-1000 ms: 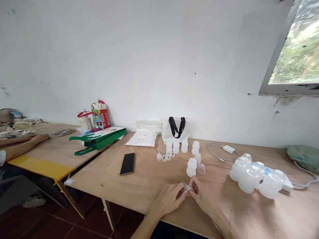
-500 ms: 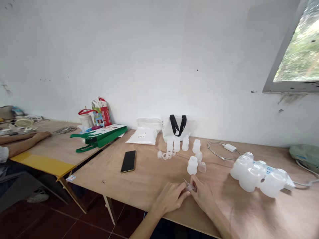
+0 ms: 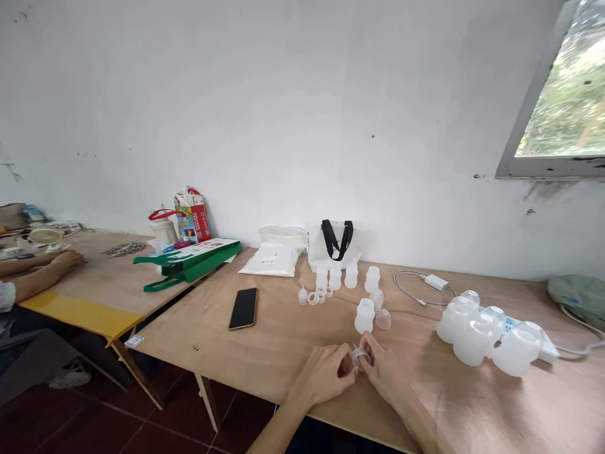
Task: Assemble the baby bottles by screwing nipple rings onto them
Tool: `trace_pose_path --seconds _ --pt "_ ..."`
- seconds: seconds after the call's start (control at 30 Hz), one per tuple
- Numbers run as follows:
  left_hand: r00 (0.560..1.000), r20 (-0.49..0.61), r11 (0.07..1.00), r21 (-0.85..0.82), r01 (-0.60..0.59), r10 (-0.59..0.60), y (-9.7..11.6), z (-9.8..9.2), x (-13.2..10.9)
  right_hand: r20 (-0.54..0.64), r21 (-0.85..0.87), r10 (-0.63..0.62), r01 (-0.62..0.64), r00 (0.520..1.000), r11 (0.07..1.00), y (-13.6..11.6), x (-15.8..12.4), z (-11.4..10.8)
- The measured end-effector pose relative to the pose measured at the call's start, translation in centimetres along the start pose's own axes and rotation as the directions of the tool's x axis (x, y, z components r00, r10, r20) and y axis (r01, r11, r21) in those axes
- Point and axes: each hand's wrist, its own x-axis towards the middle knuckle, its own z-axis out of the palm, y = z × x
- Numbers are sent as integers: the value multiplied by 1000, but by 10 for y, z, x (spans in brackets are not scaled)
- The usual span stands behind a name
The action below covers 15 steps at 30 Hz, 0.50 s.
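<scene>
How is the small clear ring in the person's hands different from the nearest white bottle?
The clear ring is much smaller than the white bottle. The ring is held between the left hand and right hand, while the bottle stands on the table. Both are translucent.

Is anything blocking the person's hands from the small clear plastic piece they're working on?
No, nothing visible does. The left hand and right hand have their fingers on the small clear plastic piece, with nothing between. The nearest other object, a frosted plastic bottle, stands beyond the hands, not touching them.
</scene>
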Motion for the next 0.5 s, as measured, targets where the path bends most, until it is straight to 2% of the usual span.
trace_pose_path --seconds 0.13,0.27,0.37,0.5 --pt "999 4 994 -103 46 -46 2 -6 -1 -55 92 -26 31 998 995 -4 0 -5" --pt "997 -20 974 -216 71 -77 2 -8 0 -20 203 -54 57 998 977 -11 -3 -12" --pt "990 -37 969 -215 125 -136 4 -3 3 19 172 -30 26 999 985 -14 -5 -13" --pt "958 -57 949 -164 270 -282 7 9 6 69 74 -62 57 996 996 -17 -7 -12"
